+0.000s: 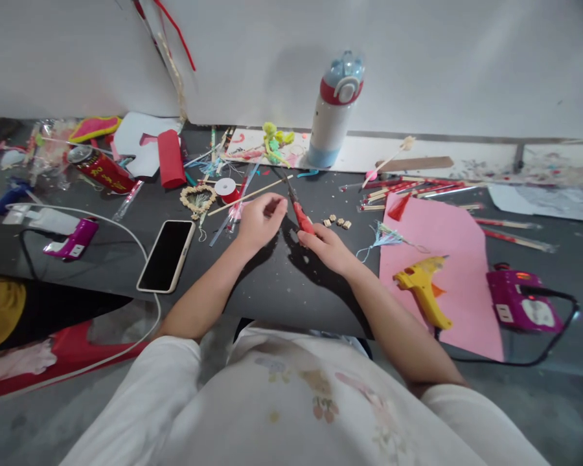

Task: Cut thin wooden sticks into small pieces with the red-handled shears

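Near the middle of the dark table, my right hand is closed round a red-handled tool. Its slim dark end points away from me; I cannot tell whether it is scissors or pliers. My left hand is just to the left, with thumb and fingers pinched together; anything between them is hidden. Behind that hand runs a thin wooden stick, its far end near the tool's tip. Several small wooden pieces lie right of the tool. A heart-shaped beaded piece and a red ribbon spool sit to the left.
A white bottle stands at the back. On the right, a yellow glue gun lies on pink sheet, beside a purple power strip. A phone, white cable and red can are on the left.
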Demonstrator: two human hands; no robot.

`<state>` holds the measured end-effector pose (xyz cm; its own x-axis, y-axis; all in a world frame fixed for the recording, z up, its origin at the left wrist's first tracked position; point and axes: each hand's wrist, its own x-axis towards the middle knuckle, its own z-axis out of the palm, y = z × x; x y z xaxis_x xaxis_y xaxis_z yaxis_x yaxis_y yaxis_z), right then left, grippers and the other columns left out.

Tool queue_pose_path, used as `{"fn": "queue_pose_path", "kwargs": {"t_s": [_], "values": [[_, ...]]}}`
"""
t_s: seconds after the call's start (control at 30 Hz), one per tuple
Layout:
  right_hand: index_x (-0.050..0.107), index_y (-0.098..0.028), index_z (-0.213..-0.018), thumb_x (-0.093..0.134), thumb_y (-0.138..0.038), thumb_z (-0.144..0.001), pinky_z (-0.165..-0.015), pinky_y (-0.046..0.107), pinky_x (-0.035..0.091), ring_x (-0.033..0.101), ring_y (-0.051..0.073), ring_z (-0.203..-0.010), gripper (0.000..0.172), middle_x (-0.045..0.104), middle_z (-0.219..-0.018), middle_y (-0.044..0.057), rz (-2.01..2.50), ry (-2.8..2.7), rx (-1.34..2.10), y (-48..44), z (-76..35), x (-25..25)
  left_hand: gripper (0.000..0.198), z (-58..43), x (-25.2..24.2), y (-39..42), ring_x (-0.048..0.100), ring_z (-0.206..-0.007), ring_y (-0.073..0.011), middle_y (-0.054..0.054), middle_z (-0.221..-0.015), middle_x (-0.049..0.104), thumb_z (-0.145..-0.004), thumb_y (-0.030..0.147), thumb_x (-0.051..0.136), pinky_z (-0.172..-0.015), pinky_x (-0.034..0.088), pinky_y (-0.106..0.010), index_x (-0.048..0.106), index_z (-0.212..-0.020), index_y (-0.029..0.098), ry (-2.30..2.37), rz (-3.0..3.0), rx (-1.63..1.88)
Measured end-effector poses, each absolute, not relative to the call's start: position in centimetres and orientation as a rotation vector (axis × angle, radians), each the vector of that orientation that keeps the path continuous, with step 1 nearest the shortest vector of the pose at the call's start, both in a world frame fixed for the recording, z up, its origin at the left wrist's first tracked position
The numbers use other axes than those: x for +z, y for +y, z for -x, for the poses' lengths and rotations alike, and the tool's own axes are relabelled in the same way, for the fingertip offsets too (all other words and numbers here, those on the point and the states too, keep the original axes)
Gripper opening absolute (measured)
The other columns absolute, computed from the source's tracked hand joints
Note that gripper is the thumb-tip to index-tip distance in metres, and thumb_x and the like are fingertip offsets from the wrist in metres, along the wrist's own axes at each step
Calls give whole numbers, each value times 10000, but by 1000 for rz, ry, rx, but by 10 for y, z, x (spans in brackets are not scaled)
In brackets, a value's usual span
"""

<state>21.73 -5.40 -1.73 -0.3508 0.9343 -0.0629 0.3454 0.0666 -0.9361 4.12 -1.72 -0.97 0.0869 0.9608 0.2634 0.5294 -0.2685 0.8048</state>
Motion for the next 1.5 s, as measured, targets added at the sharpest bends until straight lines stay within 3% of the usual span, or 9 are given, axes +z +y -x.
{"fn": "queue_pose_path", "kwargs": {"t_s": [0.13, 0.27, 0.93, 1.13, 1.5], "values": [[508, -181, -690, 471, -525, -826, -634, 269, 313, 431, 131, -668, 371, 459, -675, -9, 1289, -1836, 1179, -55, -217, -20, 225, -32, -3, -16, 555, -959, -185, -69, -966, 619, -870, 266, 428, -922, 411, -344, 595, -996, 183, 1688, -2277, 1115], [505, -184, -688, 479, -525, -822, -671, 269, 321, 452, 145, -722, 368, 449, -696, -6, 1294, -1899, 1130, -56, -216, -19, 256, -27, -5, -10, 482, -1120, -246, -106, -1104, 578, -860, 253, 447, -1000, 341, -397, 560, -1078, 183, 1810, -2393, 1005], [532, -177, -719, 485, -545, -816, -642, 262, 304, 434, 133, -692, 384, 450, -703, -5, 1245, -1934, 1124, -56, -217, -20, 307, -17, -16, 3, 586, -902, -210, -98, -939, 659, -926, 320, 356, -806, 411, -314, 606, -1010, 164, 1941, -2371, 850], [525, -174, -741, 504, -542, -802, -576, 253, 267, 373, 101, -599, 374, 430, -668, -23, 1191, -1896, 1215, -56, -218, -19, 285, -14, -13, 2, 592, -840, -187, -69, -871, 665, -915, 302, 382, -754, 413, -287, 631, -959, 172, 1875, -2359, 920], [548, -164, -790, 523, -542, -787, -572, 246, 274, 385, 103, -600, 379, 464, -667, -18, 1166, -1856, 1287, -58, -221, -13, 238, -8, -6, 8, 583, -675, -144, -9, -680, 649, -873, 292, 446, -649, 389, -246, 638, -792, 178, 1665, -2189, 950]]}}
